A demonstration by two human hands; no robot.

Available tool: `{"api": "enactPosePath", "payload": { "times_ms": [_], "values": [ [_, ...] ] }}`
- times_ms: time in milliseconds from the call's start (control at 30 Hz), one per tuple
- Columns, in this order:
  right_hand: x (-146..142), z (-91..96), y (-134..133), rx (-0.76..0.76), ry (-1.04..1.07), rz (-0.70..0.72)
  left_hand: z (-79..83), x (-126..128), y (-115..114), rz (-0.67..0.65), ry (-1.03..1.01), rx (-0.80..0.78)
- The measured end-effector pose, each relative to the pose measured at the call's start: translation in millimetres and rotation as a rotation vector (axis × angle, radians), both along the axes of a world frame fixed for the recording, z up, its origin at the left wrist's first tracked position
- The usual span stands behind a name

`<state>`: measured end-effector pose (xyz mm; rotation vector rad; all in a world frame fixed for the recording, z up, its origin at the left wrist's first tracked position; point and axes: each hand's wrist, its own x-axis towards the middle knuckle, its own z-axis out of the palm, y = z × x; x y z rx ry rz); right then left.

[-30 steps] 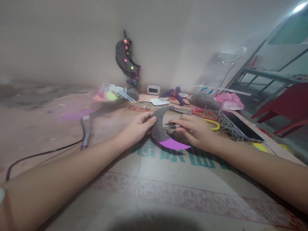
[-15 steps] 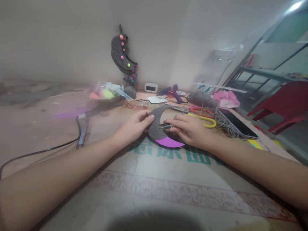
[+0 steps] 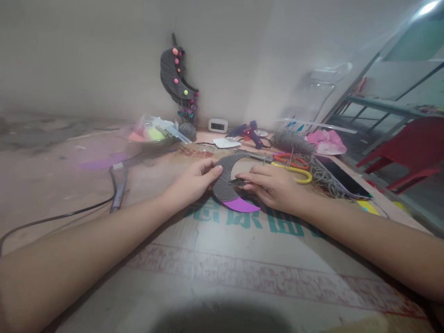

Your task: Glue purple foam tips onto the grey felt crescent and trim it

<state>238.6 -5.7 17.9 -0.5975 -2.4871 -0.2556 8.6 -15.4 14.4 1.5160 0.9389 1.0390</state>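
My left hand (image 3: 204, 178) grips the outer edge of a crescent moon cutout (image 3: 227, 178), with the thumb on top. Grey yarn is wound closely over most of the crescent, while its lower tip (image 3: 243, 205) shows bare purple. Inside the crescent's curve, my right hand (image 3: 267, 185) is closed in a pinch around a small dark grey bundle that looks like yarn (image 3: 237, 182). The fingers partly hide this bundle. Just beyond the right hand lie scissors with orange handles (image 3: 291, 161) and a yellow-handled pair (image 3: 301, 175).
A glue gun (image 3: 250, 133) with a red light, a small digital clock (image 3: 218, 125) and a bowl of bright pieces (image 3: 152, 135) stand near the wall. Loose grey yarn (image 3: 294, 142) and a phone (image 3: 342, 178) lie right. A decorated grey crescent (image 3: 169, 76) hangs above.
The crescent has turned slightly, its purple tip shifting left, away from the right hand. Both hands keep their hold and have barely moved.
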Motion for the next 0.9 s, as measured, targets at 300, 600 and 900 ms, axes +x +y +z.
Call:
{"api": "enactPosePath", "payload": {
  "times_ms": [300,600,900],
  "values": [
    [0.0,0.2,0.6,-0.012,0.003,0.008,-2.6,-1.6,1.8,-0.008,0.013,0.013],
    [-0.2,0.3,-0.8,-0.061,0.044,-0.002,-3.1,-1.8,2.3,-0.008,0.013,0.011],
    [1.9,1.4,-1.3,-0.050,0.059,-0.029,0.8,0.5,-0.4,0.015,0.010,0.015]
  ]
}}
